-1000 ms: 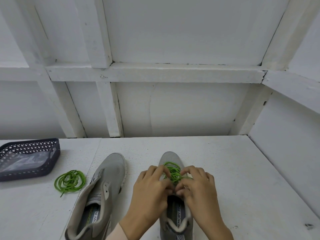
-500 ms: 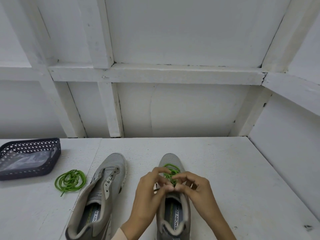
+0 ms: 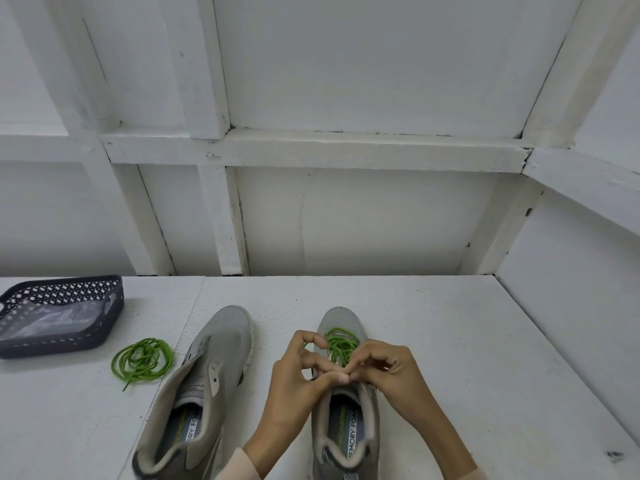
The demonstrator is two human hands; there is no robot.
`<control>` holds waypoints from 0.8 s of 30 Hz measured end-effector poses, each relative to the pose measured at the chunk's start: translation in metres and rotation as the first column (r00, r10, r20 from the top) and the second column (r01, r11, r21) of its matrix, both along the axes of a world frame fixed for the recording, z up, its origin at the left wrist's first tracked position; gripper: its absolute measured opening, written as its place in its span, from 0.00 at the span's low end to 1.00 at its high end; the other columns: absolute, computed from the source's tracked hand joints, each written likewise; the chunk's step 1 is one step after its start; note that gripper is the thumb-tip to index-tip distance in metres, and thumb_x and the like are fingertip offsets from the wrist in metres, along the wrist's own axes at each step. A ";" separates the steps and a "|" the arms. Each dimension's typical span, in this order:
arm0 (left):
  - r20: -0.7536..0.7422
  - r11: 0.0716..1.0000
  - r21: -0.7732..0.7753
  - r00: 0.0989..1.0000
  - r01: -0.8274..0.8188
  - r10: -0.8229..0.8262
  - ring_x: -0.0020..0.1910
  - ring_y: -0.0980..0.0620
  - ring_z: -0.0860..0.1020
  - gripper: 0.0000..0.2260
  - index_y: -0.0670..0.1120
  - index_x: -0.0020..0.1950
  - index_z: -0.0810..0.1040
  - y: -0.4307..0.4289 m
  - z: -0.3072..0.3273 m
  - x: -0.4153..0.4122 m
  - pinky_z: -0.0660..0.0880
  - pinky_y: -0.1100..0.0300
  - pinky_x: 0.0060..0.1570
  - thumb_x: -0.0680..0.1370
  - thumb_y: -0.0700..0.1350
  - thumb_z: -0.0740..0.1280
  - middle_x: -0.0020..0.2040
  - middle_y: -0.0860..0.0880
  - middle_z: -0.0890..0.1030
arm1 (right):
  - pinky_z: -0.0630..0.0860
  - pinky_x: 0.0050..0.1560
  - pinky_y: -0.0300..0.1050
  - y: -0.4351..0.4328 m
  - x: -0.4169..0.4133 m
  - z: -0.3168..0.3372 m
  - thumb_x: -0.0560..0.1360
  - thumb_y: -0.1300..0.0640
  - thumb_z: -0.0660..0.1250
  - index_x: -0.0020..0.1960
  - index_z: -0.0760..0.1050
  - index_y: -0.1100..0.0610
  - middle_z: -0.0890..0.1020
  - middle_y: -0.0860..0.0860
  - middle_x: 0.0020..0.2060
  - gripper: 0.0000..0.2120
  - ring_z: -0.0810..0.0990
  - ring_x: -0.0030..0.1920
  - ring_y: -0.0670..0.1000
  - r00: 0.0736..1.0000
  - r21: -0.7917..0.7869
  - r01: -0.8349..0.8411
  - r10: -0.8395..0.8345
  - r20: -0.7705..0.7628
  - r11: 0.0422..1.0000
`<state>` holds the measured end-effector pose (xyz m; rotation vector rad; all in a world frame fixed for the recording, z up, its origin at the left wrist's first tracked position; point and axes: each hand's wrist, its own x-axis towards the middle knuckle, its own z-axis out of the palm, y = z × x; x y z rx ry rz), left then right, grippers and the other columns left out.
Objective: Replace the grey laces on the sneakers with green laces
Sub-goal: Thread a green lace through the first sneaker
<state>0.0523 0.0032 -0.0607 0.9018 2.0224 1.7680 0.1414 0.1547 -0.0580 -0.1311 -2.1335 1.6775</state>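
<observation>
The white desk [image 3: 433, 327] fills the lower part of my view, with white panelled walls behind it and to the right. At its far left sits a dark lattice basket [image 3: 86, 341] with a clear plastic bag [image 3: 52, 320] lying inside.

Two grey sneakers stand side by side in front of me, toes pointing away. The unlaced sneaker [image 3: 221, 351] is on the left, tilted a little, its eyelets bare and its tongue loose. The laced sneaker [image 3: 341, 318] is on the right, straight ahead of me (most of its middle is hidden under my fingers).

My left hand [image 3: 294, 382] and right hand [image 3: 391, 372] meet above that shoe's tongue, thumbs touching tip to tip. Both have their fingers curled in, pinching the threaded green lace [image 3: 341, 344], which crisscrosses the upper eyelets just beyond my fingertips. A short bit of green shows beside my left index finger.

The coiled green lace [image 3: 142, 358] lies loose on the desk between the basket and the unlaced sneaker, touching neither.
</observation>
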 end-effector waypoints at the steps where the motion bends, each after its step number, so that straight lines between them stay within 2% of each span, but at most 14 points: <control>1: -0.001 1.000 0.012 1.000 -0.004 0.004 0.38 0.59 0.78 0.21 0.46 0.51 0.71 0.000 -0.001 0.002 0.70 0.72 0.46 0.66 0.38 0.79 0.36 0.51 0.85 | 0.76 0.43 0.40 0.001 -0.001 0.000 0.67 0.67 0.71 0.38 0.83 0.51 0.83 0.50 0.36 0.11 0.81 0.40 0.50 1.000 0.013 0.003 -0.003 0.006 1.000; 3: -0.020 0.999 0.037 1.000 -0.005 0.005 0.44 0.61 0.78 0.22 0.48 0.52 0.73 0.002 -0.005 0.004 0.70 0.72 0.47 0.65 0.42 0.80 0.42 0.52 0.84 | 0.76 0.44 0.41 0.004 -0.003 0.002 0.67 0.67 0.71 0.38 0.83 0.52 0.82 0.50 0.37 0.10 0.81 0.40 0.51 1.000 0.021 0.001 -0.001 0.015 1.000; 5: -0.087 1.000 0.022 0.996 0.017 -0.016 0.56 0.61 0.76 0.26 0.51 0.56 0.75 0.007 -0.011 0.006 0.69 0.72 0.54 0.62 0.51 0.81 0.52 0.57 0.80 | 0.76 0.44 0.40 0.008 -0.005 0.005 0.67 0.68 0.70 0.38 0.83 0.54 0.82 0.51 0.37 0.10 0.81 0.41 0.50 1.000 0.012 -0.011 0.011 0.024 1.000; 7: -0.130 0.997 -0.004 0.989 0.074 -0.074 0.62 0.57 0.74 0.30 0.55 0.61 0.75 0.015 -0.015 0.006 0.70 0.67 0.59 0.61 0.58 0.79 0.57 0.61 0.77 | 0.76 0.46 0.40 0.009 -0.007 0.006 0.68 0.69 0.71 0.38 0.83 0.54 0.82 0.52 0.38 0.10 0.81 0.43 0.49 0.999 0.006 -0.028 0.028 0.032 1.000; 10: -0.181 0.992 -0.044 0.976 0.115 -0.121 0.60 0.54 0.74 0.27 0.58 0.60 0.75 0.027 -0.021 0.002 0.73 0.58 0.59 0.64 0.60 0.77 0.56 0.62 0.76 | 0.77 0.48 0.41 0.008 -0.009 0.007 0.67 0.69 0.71 0.38 0.83 0.53 0.83 0.52 0.39 0.12 0.82 0.45 0.50 0.998 -0.004 -0.038 0.038 0.046 0.999; 14: -0.188 0.983 -0.033 0.965 0.178 -0.181 0.62 0.56 0.73 0.24 0.56 0.59 0.76 0.037 -0.022 -0.003 0.70 0.60 0.62 0.65 0.58 0.76 0.56 0.60 0.78 | 0.76 0.48 0.38 0.012 -0.009 0.006 0.68 0.74 0.69 0.38 0.82 0.54 0.83 0.50 0.38 0.15 0.82 0.44 0.47 0.998 -0.005 -0.005 0.005 0.058 1.000; 16: -0.224 0.978 -0.033 0.953 0.205 -0.207 0.65 0.60 0.71 0.22 0.55 0.57 0.78 0.040 -0.020 -0.010 0.63 0.65 0.66 0.65 0.58 0.76 0.56 0.61 0.78 | 0.76 0.47 0.38 0.013 -0.010 0.005 0.68 0.75 0.69 0.38 0.82 0.56 0.83 0.50 0.38 0.14 0.82 0.43 0.46 0.998 -0.007 0.028 -0.028 0.052 1.000; 19: -0.289 0.981 -0.065 0.938 0.182 -0.193 0.68 0.65 0.68 0.22 0.55 0.55 0.80 0.040 -0.021 -0.021 0.48 0.72 0.69 0.64 0.60 0.75 0.58 0.65 0.78 | 0.76 0.47 0.36 0.008 -0.016 0.004 0.69 0.75 0.67 0.38 0.81 0.57 0.83 0.47 0.38 0.15 0.82 0.43 0.45 0.995 0.019 0.069 -0.070 0.070 0.997; 21: -0.302 0.984 -0.089 0.937 0.156 -0.176 0.70 0.66 0.65 0.22 0.63 0.57 0.77 0.040 -0.025 -0.024 0.39 0.70 0.71 0.64 0.63 0.74 0.61 0.70 0.75 | 0.76 0.47 0.37 0.005 -0.020 0.008 0.70 0.76 0.66 0.38 0.80 0.56 0.83 0.46 0.37 0.16 0.82 0.42 0.44 0.994 0.012 0.084 -0.085 0.075 0.996; 24: -0.295 0.983 -0.127 0.941 0.136 -0.168 0.69 0.67 0.66 0.23 0.71 0.58 0.70 0.041 -0.028 -0.021 0.34 0.62 0.74 0.65 0.64 0.73 0.64 0.68 0.74 | 0.77 0.44 0.40 0.003 -0.028 0.025 0.72 0.74 0.66 0.39 0.79 0.54 0.82 0.48 0.36 0.15 0.80 0.39 0.45 0.995 0.009 0.096 -0.096 0.032 0.995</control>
